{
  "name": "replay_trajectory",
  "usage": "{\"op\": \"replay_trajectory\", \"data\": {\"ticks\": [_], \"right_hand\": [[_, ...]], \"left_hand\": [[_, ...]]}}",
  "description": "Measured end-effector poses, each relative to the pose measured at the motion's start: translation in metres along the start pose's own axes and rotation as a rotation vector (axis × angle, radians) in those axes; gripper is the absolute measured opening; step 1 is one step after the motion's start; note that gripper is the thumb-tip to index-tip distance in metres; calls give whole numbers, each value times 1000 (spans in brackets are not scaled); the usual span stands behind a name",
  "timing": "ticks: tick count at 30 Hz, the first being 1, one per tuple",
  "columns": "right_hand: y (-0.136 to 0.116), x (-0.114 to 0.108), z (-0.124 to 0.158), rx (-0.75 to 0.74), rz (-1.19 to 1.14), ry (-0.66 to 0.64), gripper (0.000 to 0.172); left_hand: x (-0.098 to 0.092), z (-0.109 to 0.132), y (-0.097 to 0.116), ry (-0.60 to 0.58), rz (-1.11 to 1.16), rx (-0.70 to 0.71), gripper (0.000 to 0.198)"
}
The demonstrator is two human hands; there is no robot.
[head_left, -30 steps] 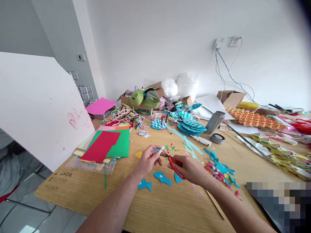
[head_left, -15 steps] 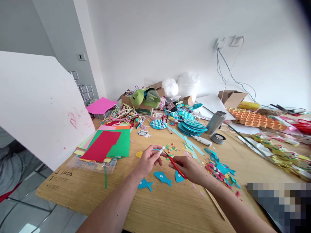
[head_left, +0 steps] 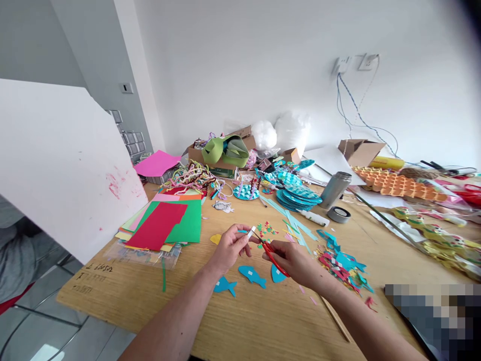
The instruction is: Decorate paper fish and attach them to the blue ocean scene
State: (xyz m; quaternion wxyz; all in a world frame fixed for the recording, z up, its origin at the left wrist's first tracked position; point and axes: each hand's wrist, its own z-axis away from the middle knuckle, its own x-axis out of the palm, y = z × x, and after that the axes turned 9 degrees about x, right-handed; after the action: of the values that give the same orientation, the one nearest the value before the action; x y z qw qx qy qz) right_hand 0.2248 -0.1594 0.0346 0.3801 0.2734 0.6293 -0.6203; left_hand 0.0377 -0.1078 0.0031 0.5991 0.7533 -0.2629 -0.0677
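Between the fingers of my left hand (head_left: 233,245) is a small white strip (head_left: 251,232), possibly paper or tape. My right hand (head_left: 287,258) grips red-handled scissors (head_left: 273,258), their blade tips right at the strip's edge. Below my hands lie blue fish cutouts: one (head_left: 252,276) in the middle, another (head_left: 225,286) partly behind my left forearm, and a third (head_left: 278,273) partly covered by the scissors and my right hand. Small white squares sit on them. Tiny coloured paper bits (head_left: 267,229) are scattered just beyond the scissors.
Coloured paper sheets (head_left: 188,220) are stacked on the left, beside a tilted white board (head_left: 67,165). Behind my hands stand blue plates (head_left: 296,198), a glue bottle (head_left: 314,218), a tape roll (head_left: 338,214) and a metal flask (head_left: 335,189). Paper scraps (head_left: 343,260) and a wooden stick (head_left: 334,318) lie right.
The scissors' handles have spread slightly further apart in my right hand. My left hand keeps its hold on the white strip, and the view has shifted very slightly.
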Motion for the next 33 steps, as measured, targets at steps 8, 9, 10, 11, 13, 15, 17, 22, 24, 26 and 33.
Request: {"op": "replay_trajectory", "data": {"ticks": [8, 9, 10, 11, 13, 15, 17, 22, 24, 26, 33], "right_hand": [[-2, -5, 2, -112, 493, 282, 27], [-2, -6, 3, -121, 556, 328, 25], [-2, -7, 4, -131, 612, 370, 23], [-2, -9, 5, -146, 661, 406, 22], [-2, -10, 8, -197, 736, 443, 22], [-4, -10, 11, -257, 786, 444, 22], [-8, -8, 15, -298, 823, 418, 21], [-13, 0, 17, -328, 871, 360, 21], [-15, 2, 17, -333, 875, 356, 21], [-16, 3, 17, -339, 878, 349, 21], [-23, 1, 18, -295, 848, 285, 18]], "left_hand": [[-2, 0, -4, 9, 5, 21, 44], [-2, 0, -4, 14, 3, 20, 47], [-2, 0, -3, 26, 5, 20, 50], [-2, 0, -3, 46, 14, 20, 52], [-1, -1, -2, 91, 56, 19, 58], [-1, -1, 0, 130, 120, 11, 64], [-2, -2, 0, 158, 177, 1, 69], [-5, -3, -1, 195, 178, -10, 65], [-5, -3, 0, 190, 154, -17, 62], [-5, -3, 1, 183, 142, -14, 60], [-3, -2, 2, 193, 120, -13, 59]]}}
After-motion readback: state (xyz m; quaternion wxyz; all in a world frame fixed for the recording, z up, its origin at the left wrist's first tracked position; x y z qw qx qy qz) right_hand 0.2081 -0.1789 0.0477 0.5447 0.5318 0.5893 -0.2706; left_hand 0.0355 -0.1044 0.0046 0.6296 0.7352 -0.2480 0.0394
